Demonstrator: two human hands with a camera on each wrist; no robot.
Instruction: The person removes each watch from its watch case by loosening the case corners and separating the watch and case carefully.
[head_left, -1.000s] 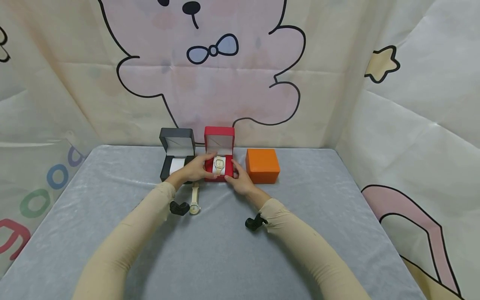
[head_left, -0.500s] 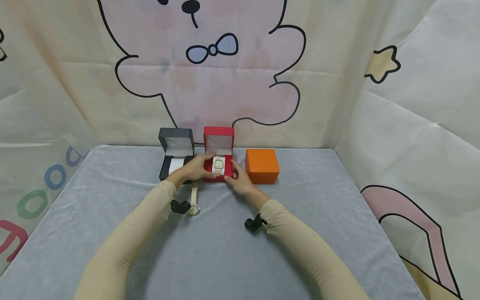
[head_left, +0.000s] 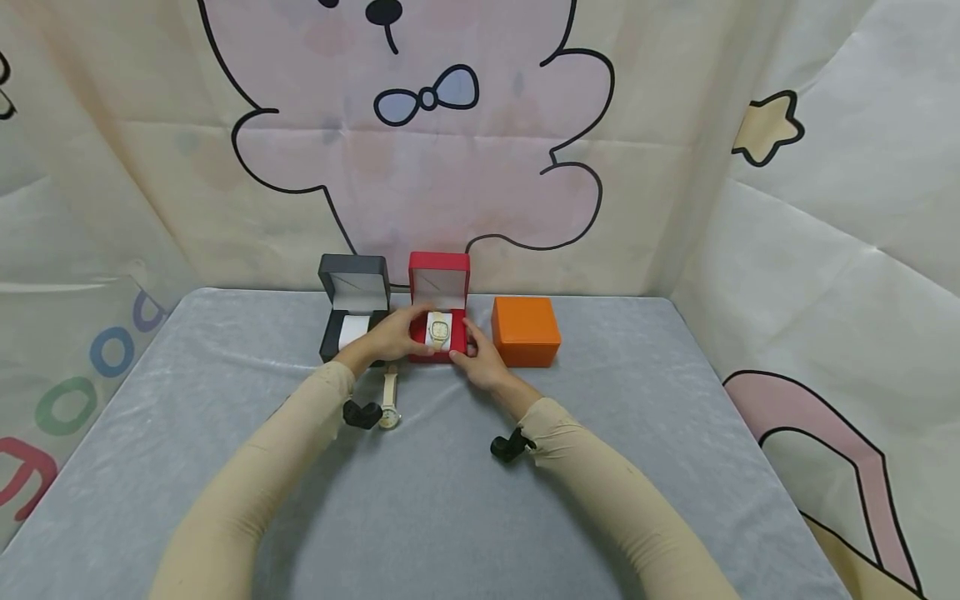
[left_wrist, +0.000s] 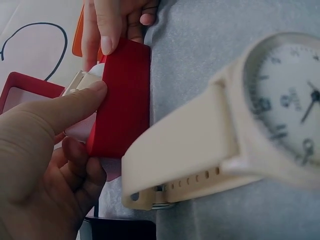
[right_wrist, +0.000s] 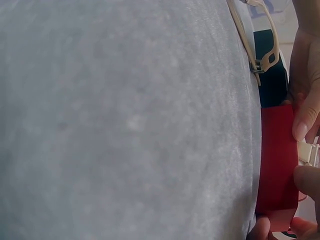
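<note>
A red watch box (head_left: pixel 440 260) stands with its lid up, a cream-coloured watch (head_left: pixel 439 331) on the white cushion inside. My left hand (head_left: pixel 388 337) grips its left side, thumb over the front rim by the watch strap in the left wrist view. On the opposite side my right hand (head_left: pixel 482 360) holds the box, its thumb at the front rim. The box's front wall (right_wrist: pixel 276 160) faces the right wrist camera. A second cream watch (left_wrist: pixel 190 135) lies on the cloth in front, near my left wrist.
To the left, a dark grey watch box (head_left: pixel 352 265) stands with lid raised and a white cushion (head_left: pixel 353 330) inside. A closed orange box (head_left: pixel 525 332) sits to the right. Grey cloth (head_left: pixel 420 517) covers the table, and printed curtains (head_left: pixel 660 167) hang behind.
</note>
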